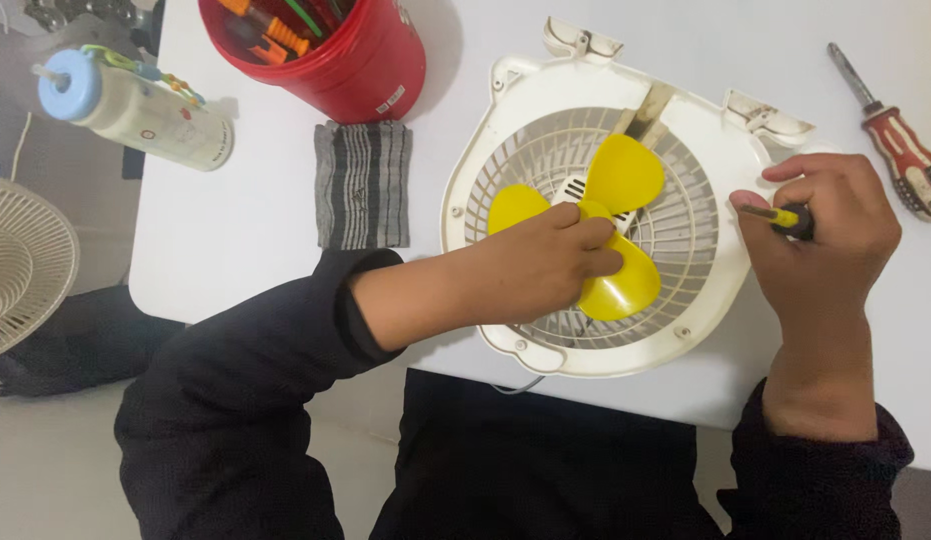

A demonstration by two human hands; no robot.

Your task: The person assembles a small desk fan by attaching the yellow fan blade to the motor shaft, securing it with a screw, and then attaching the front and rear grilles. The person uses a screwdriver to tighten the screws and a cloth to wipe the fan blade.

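Note:
A white round fan housing (705,150) with a grille lies flat on the white table (245,220). A yellow three-bladed propeller (625,175) sits at its middle. My left hand (540,270) rests on the propeller's hub, fingers curled over it and covering part of the blades. My right hand (825,235) is at the housing's right rim, closed around a small screwdriver with a yellow and black handle (780,216).
A red bucket (360,65) of tools stands at the back. A folded striped grey cloth (363,183) lies beside the housing. A white bottle with a blue cap (135,105) lies far left. A red-handled screwdriver (900,150) lies far right. A white fan grille (20,265) sits off the table's left.

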